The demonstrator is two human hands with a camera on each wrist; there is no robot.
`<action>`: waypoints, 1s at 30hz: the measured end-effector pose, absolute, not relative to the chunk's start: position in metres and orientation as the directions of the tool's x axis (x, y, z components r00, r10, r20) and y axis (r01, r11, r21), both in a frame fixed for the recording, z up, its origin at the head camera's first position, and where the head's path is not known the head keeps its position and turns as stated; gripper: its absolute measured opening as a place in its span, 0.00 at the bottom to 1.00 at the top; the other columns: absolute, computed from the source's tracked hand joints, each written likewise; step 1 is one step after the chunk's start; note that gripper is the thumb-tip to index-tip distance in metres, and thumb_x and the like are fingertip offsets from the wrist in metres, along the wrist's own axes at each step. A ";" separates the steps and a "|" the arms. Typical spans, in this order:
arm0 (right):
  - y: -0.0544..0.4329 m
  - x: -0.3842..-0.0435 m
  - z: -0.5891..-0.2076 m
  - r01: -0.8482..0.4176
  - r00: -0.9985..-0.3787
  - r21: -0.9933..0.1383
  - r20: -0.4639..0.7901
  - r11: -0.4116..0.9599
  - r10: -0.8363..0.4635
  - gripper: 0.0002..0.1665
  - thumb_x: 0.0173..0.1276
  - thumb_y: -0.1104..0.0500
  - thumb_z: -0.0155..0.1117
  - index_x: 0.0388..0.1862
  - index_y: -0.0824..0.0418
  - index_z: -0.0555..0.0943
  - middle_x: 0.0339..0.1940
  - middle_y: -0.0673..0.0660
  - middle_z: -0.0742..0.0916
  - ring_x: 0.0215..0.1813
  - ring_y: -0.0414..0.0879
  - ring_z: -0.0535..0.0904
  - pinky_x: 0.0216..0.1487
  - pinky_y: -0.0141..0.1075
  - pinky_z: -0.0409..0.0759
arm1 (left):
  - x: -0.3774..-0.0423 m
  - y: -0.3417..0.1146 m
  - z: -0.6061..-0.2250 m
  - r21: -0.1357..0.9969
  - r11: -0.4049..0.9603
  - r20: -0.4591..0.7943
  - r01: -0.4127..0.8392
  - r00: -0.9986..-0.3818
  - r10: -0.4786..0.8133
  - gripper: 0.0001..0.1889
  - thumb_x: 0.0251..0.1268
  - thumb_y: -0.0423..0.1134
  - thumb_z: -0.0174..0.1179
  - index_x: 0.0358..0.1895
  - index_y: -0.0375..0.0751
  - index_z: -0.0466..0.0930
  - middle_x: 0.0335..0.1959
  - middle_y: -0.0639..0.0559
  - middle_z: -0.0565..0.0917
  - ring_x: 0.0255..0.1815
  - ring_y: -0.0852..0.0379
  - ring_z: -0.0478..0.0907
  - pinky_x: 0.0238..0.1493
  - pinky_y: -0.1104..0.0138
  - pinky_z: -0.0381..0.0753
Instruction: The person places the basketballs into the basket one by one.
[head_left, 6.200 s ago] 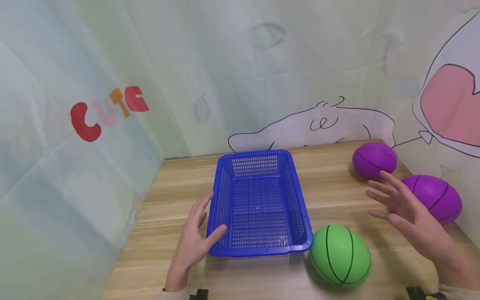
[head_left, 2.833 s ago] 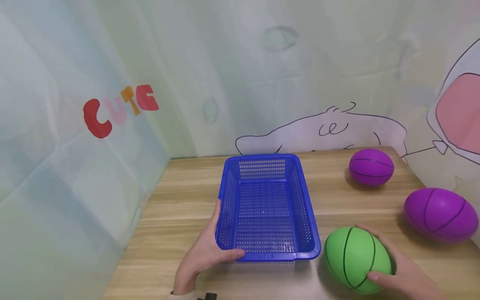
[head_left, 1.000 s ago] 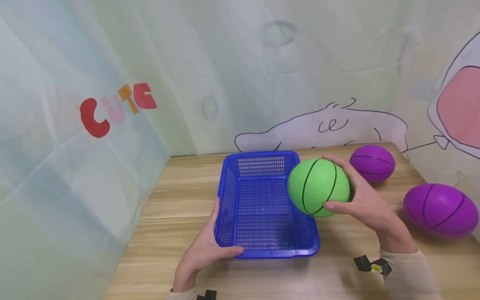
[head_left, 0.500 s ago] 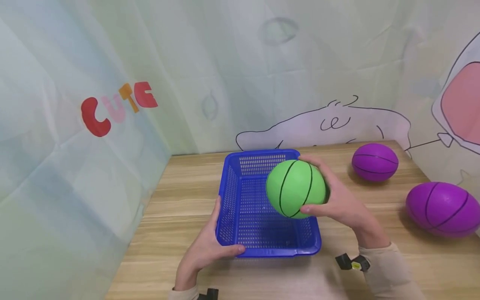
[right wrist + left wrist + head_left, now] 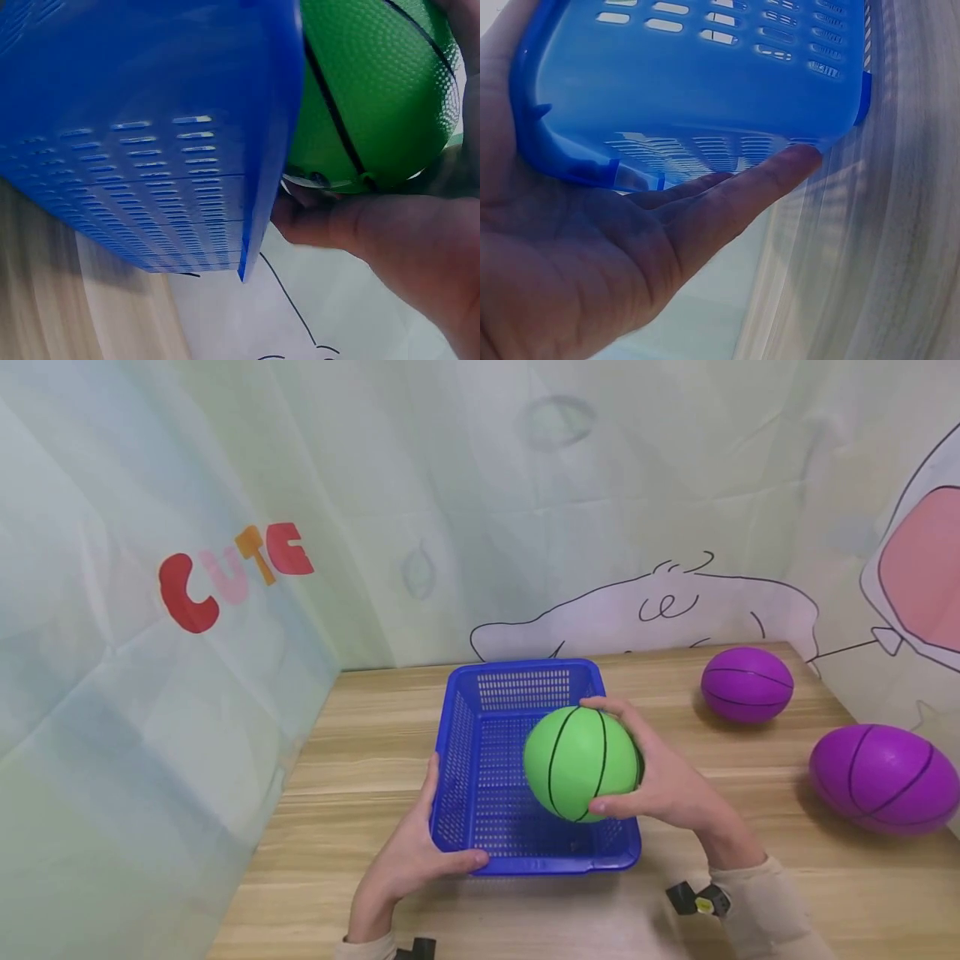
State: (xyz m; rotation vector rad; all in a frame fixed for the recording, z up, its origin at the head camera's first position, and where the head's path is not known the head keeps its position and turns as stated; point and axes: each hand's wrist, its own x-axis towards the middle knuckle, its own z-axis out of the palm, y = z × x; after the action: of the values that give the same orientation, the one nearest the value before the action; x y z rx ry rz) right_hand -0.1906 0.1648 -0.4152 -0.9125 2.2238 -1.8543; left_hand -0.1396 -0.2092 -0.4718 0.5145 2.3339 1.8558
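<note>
A green ball (image 5: 573,764) with black lines is held by my right hand (image 5: 667,777) inside the right half of a blue plastic basket (image 5: 525,866). Thumb at the near side and fingers behind, that hand grips the ball from the right. The right wrist view has the green ball (image 5: 375,97) beyond the basket wall (image 5: 187,67). At the basket's front left corner, my left hand (image 5: 408,856) holds on, its thumb on the front rim and its fingers along the left side. In the left wrist view, those fingers (image 5: 742,191) lie straight against the outer wall.
Two purple balls with black lines rest on the wooden table (image 5: 360,760) to the right: one (image 5: 747,685) near the back edge, the other (image 5: 883,779) closer and further right. A printed cloth backdrop (image 5: 420,510) closes off the back and sides.
My right hand has gripped the green ball, lifted it from the table, carried it left over the basket and lowered it inside. My left hand has taken hold of the basket's corner.
</note>
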 end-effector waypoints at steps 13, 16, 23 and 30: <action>0.167 -0.188 -0.428 -0.366 -0.808 -0.922 0.250 0.123 -0.533 0.70 0.54 0.60 0.92 0.89 0.39 0.61 0.80 0.64 0.72 0.68 0.69 0.81 0.55 0.47 0.93 | -0.139 -0.208 -0.470 0.968 0.183 0.106 0.173 -0.939 0.326 0.83 0.48 0.38 0.90 0.93 0.61 0.26 0.95 0.46 0.45 0.84 0.28 0.66 0.86 0.33 0.54; 0.166 -0.187 -0.427 -0.392 -0.805 -0.906 0.254 0.159 -0.535 0.70 0.54 0.57 0.93 0.89 0.38 0.62 0.80 0.62 0.73 0.69 0.67 0.81 0.56 0.46 0.93 | -0.139 -0.208 -0.470 0.966 0.176 0.121 0.190 -0.931 0.344 0.83 0.48 0.37 0.90 0.94 0.62 0.26 0.95 0.49 0.48 0.81 0.28 0.69 0.85 0.33 0.57; 0.157 -0.185 -0.429 -0.538 -0.762 -0.787 0.300 0.303 -0.574 0.59 0.56 0.45 0.93 0.84 0.37 0.71 0.79 0.51 0.78 0.74 0.58 0.78 0.63 0.51 0.88 | -0.139 -0.208 -0.469 0.962 0.192 0.117 0.192 -0.931 0.345 0.83 0.48 0.38 0.90 0.93 0.58 0.25 0.94 0.43 0.49 0.81 0.29 0.70 0.86 0.33 0.56; 0.150 -0.182 -0.434 -0.628 -0.740 -0.621 0.291 0.469 -0.606 0.33 0.70 0.43 0.82 0.72 0.37 0.84 0.74 0.51 0.82 0.75 0.61 0.79 0.71 0.74 0.76 | -0.136 -0.211 -0.467 0.956 0.230 0.105 0.183 -0.943 0.315 0.85 0.45 0.40 0.91 0.93 0.56 0.25 0.95 0.41 0.42 0.87 0.30 0.60 0.88 0.35 0.48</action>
State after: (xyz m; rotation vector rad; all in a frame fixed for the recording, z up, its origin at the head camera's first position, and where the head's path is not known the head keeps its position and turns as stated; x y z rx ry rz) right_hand -0.1825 0.1505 -0.4344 -1.1427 2.7175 -1.1694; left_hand -0.1363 -0.2109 -0.4669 0.4827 2.3755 1.8203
